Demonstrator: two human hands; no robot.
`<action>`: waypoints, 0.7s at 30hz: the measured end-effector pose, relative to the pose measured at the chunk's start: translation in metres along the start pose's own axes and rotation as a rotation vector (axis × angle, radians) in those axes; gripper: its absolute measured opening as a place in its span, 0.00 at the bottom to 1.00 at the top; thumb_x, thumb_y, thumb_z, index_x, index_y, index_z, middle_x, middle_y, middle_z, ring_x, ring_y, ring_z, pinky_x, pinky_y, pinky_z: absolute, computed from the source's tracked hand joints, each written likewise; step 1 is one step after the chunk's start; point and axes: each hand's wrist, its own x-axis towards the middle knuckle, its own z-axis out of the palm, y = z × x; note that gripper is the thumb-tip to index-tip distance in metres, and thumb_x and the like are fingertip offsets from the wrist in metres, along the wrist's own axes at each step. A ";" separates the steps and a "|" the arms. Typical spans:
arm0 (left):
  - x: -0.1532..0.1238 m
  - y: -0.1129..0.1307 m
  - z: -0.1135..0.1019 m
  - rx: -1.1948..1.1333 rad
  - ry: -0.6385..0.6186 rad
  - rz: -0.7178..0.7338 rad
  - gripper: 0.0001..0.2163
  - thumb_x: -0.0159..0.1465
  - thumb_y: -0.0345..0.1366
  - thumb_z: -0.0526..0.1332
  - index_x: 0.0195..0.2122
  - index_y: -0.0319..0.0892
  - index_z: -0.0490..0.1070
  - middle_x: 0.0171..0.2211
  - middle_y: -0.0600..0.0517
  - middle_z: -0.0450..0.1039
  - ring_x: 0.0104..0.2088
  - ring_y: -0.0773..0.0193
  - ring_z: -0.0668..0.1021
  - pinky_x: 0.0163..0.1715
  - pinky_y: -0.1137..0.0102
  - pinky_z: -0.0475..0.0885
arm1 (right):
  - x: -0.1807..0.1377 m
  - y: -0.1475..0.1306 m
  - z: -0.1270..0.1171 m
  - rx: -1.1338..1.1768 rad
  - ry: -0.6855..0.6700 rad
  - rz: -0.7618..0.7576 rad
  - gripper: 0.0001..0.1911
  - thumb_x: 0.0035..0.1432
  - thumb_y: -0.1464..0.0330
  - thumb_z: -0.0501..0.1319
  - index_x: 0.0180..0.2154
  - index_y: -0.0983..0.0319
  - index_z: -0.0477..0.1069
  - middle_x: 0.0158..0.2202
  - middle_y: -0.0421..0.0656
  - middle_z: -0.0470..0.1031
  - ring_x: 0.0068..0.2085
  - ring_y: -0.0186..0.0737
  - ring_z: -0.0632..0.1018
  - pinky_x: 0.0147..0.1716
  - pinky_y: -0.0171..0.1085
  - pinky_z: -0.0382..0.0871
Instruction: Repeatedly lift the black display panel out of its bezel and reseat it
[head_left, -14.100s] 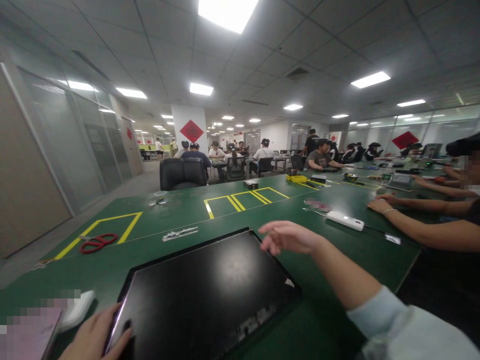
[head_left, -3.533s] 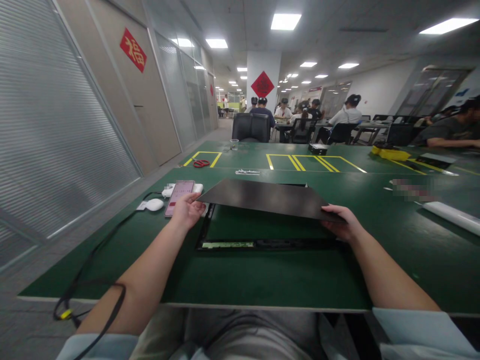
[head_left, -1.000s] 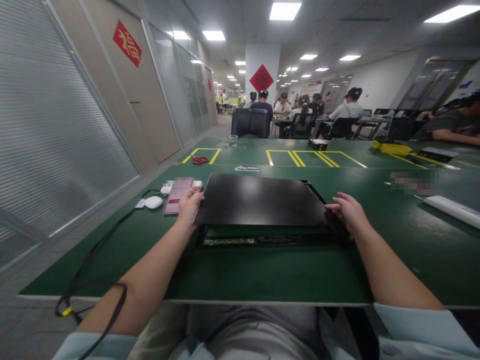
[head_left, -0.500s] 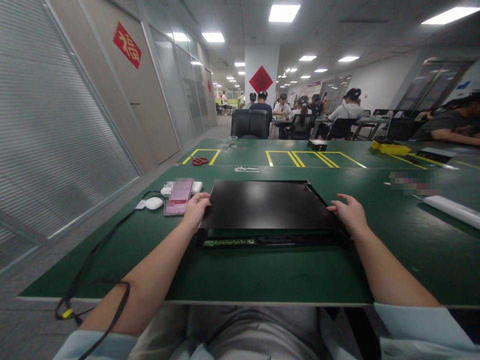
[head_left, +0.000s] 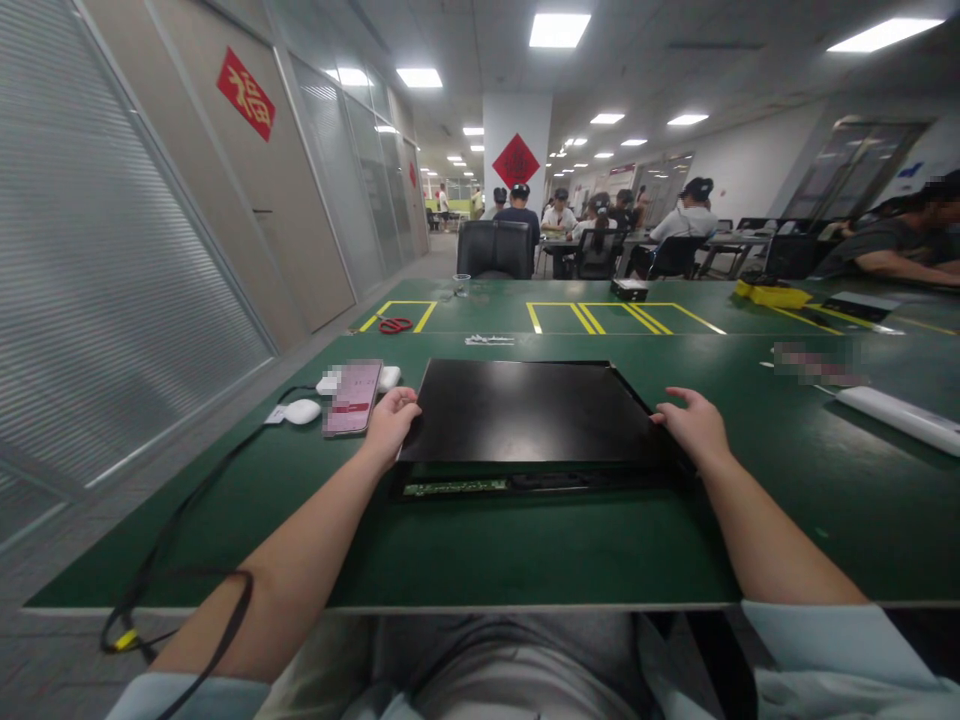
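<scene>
Black panel (head_left: 532, 410), pink phone (head_left: 351, 398) (beside left hand (head_left: 394, 420)), red scissors (head_left: 394, 325) beyond

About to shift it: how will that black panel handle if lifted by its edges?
The black panel looks thin and broad, so probably light but apt to flex; the left hand and right hand sit at opposite edges. Its glossy face reflects light, so likely slippery and easily scratched. Lying flat over the frame, it should slide rather than tip.

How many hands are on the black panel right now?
2. The left hand is at the near-left corner of the black panel, beside the phone; the right hand rests on its right edge. No co-worker's hand touches it.
</scene>
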 end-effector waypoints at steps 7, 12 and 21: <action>0.008 -0.013 -0.006 0.034 -0.056 0.026 0.11 0.43 0.34 0.64 0.29 0.45 0.66 0.23 0.59 0.68 0.24 0.66 0.69 0.27 0.72 0.61 | 0.002 0.002 0.001 -0.096 -0.018 -0.041 0.25 0.53 0.70 0.62 0.53 0.61 0.80 0.30 0.45 0.83 0.43 0.52 0.83 0.43 0.44 0.72; 0.013 -0.019 -0.009 0.127 -0.095 0.054 0.11 0.45 0.33 0.63 0.31 0.43 0.71 0.25 0.57 0.72 0.27 0.65 0.71 0.30 0.71 0.62 | 0.004 0.002 0.000 -0.150 -0.051 -0.075 0.23 0.53 0.69 0.61 0.50 0.60 0.81 0.32 0.45 0.84 0.43 0.52 0.82 0.43 0.44 0.72; 0.009 -0.016 -0.011 0.219 -0.128 0.050 0.14 0.46 0.37 0.62 0.36 0.43 0.74 0.26 0.56 0.71 0.27 0.63 0.70 0.31 0.69 0.61 | 0.001 0.000 -0.002 -0.131 -0.049 -0.064 0.22 0.52 0.70 0.61 0.49 0.60 0.82 0.32 0.45 0.84 0.43 0.51 0.82 0.44 0.44 0.72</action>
